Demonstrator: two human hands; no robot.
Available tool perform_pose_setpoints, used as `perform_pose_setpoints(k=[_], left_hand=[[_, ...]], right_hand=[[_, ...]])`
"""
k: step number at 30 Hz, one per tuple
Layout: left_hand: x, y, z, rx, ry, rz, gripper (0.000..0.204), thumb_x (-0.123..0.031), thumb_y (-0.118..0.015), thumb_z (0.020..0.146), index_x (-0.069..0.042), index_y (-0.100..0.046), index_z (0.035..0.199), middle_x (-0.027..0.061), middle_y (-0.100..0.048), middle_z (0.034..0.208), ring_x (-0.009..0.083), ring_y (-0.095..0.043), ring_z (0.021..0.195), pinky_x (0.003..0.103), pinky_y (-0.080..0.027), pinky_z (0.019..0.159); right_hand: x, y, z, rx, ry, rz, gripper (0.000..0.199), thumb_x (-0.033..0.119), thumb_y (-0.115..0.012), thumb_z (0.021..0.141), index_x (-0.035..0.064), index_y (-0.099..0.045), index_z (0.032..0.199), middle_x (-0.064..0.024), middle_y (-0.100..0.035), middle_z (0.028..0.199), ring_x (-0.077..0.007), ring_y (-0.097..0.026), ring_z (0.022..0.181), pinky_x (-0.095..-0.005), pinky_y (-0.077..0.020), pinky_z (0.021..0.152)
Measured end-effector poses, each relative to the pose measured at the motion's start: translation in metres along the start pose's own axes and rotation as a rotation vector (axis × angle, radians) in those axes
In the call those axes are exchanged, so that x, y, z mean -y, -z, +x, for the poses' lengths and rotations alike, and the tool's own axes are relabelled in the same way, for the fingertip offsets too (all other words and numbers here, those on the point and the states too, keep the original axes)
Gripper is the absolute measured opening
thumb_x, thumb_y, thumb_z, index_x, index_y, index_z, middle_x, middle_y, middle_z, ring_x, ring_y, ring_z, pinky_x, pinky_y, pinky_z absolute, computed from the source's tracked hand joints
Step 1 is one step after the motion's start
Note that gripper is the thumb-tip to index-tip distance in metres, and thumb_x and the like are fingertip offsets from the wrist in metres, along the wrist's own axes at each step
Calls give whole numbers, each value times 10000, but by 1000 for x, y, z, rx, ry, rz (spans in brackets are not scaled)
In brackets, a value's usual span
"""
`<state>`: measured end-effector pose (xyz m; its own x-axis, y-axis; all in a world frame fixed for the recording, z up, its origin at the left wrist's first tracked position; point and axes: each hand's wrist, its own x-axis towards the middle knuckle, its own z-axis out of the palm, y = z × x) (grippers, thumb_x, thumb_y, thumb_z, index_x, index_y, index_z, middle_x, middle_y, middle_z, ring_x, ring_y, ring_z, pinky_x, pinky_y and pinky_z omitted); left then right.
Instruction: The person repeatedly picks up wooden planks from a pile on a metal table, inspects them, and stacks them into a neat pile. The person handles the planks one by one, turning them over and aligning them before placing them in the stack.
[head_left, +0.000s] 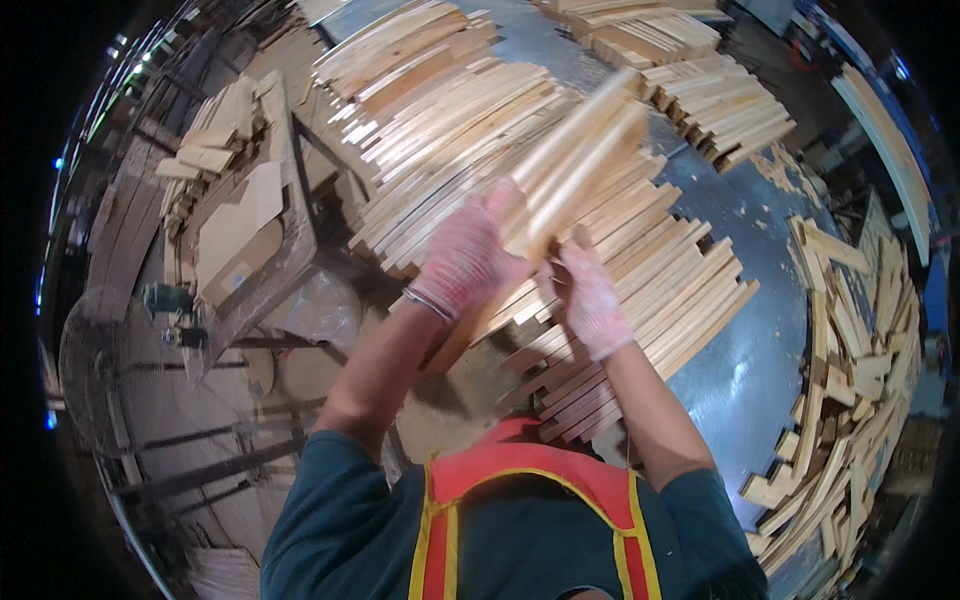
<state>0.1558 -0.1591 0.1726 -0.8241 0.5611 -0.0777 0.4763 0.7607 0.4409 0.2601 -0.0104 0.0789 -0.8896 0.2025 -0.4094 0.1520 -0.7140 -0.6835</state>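
Both my hands wear pinkish-white knit gloves. My left hand (462,255) is closed on the left side of a few wooden slats (575,165), which are blurred by motion and slant up and away to the right. At their near end my right hand (592,295) grips with bent fingers; some of its fingertips are hidden. Beneath and around the held slats lie rows of pale wooden slats (460,135), set side by side on a grey-blue metal table. More of these slats (670,300) reach close to my right forearm.
Stacked slats (725,105) stand at the table's far right. A heap of loose offcuts (845,400) lines the right edge of the metal table (735,355). On the left is a workbench (300,235) with cardboard (240,230) and wood pieces, beside a wire fan guard (85,370).
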Motion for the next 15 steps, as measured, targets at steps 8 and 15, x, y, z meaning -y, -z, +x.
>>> perform_pose_setpoints(k=[8, 15], left_hand=[[13, -77, 6, 100, 25, 524, 1085, -727, -641, 884, -54, -277, 1654, 163, -360, 1693, 355, -342, 1571, 622, -270, 1235], [60, -116, -12, 0, -53, 769, 1044, -518, -796, 837, -62, -302, 1636, 184, -376, 1677, 373, -374, 1532, 554, -302, 1237]], right_hand=[[-13, 50, 42, 126, -147, -896, 961, 419, -742, 927, -84, -284, 1606, -307, -585, 1409, -347, -561, 1340, -390, -443, 1132], [62, 89, -55, 241, -52, -748, 767, 461, -655, 1034, 61, -396, 1635, -200, -600, 1496, -284, -555, 1378, -324, -434, 1173]])
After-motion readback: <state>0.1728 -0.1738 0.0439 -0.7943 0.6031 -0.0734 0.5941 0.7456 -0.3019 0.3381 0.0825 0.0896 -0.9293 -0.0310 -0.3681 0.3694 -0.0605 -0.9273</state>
